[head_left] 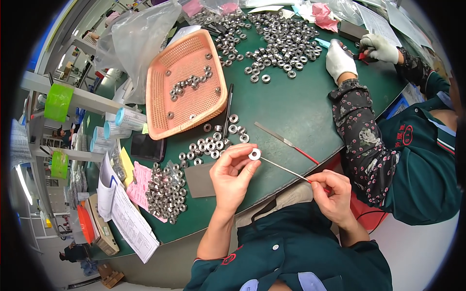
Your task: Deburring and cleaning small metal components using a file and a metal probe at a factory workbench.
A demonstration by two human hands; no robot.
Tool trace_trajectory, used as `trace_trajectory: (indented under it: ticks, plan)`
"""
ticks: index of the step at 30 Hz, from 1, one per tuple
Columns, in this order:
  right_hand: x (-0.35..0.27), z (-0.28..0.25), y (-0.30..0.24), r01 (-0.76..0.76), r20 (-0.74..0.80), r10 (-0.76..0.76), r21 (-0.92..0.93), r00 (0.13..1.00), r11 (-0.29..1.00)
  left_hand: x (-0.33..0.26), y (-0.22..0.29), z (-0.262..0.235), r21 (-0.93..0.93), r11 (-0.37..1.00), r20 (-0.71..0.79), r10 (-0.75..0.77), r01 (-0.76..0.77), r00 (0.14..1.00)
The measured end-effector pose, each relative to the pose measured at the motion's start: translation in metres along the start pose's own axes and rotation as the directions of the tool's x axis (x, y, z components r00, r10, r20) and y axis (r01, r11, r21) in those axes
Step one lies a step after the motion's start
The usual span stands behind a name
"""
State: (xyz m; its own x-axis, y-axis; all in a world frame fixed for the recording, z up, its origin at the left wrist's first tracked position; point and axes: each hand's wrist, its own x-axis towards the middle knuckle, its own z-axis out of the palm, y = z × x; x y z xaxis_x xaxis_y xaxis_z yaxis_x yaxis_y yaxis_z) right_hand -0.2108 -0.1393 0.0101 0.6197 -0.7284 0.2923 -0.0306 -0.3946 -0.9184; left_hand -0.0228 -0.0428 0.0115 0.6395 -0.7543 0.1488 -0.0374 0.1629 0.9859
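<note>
Between the thumb and fingers of my left hand is a small metal ring, its hole turned up toward me. My right hand pinches the red handle of a thin file, whose slim shaft reaches to the ring's edge. Whether its tip sits inside the hole cannot be made out. A flat file with a red handle lies on the green table just beyond. Loose metal rings are scattered to the left of my left hand, next to a grey-brown flat block.
A pink plastic basket holds several rings. More rings pile up at the back and on pink paper at left. A black pen leans by the basket. At right, a co-worker's white-gloved hands work close by.
</note>
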Motion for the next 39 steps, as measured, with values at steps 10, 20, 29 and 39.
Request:
trace_trajectory:
  ticks: [10, 20, 29, 39]
  plan:
    - [0.0, 0.008, 0.001, -0.099, 0.082, 0.086, 0.173, 0.993, 0.98, 0.0, 0.002, -0.01, -0.455, 0.869, 0.066, -0.183, 0.193, 0.981]
    - [0.002, 0.0, 0.005, -0.223, 0.147, 0.185, 0.313, 0.972, 0.923, -0.002, 0.005, -0.019, -0.465, 0.873, 0.025, -0.152, 0.146, 0.988]
    - [0.006, 0.007, -0.003, -0.03, 0.055, 0.024, 0.112, 0.998, 0.993, 0.0, 0.007, -0.02, -0.439, 0.884, 0.017, -0.172, 0.162, 0.985]
    - [0.013, 0.015, -0.004, 0.033, 0.089, -0.039, 0.069, 0.995, 0.997, -0.003, 0.006, -0.016, -0.488, 0.844, 0.081, -0.211, 0.223, 0.974]
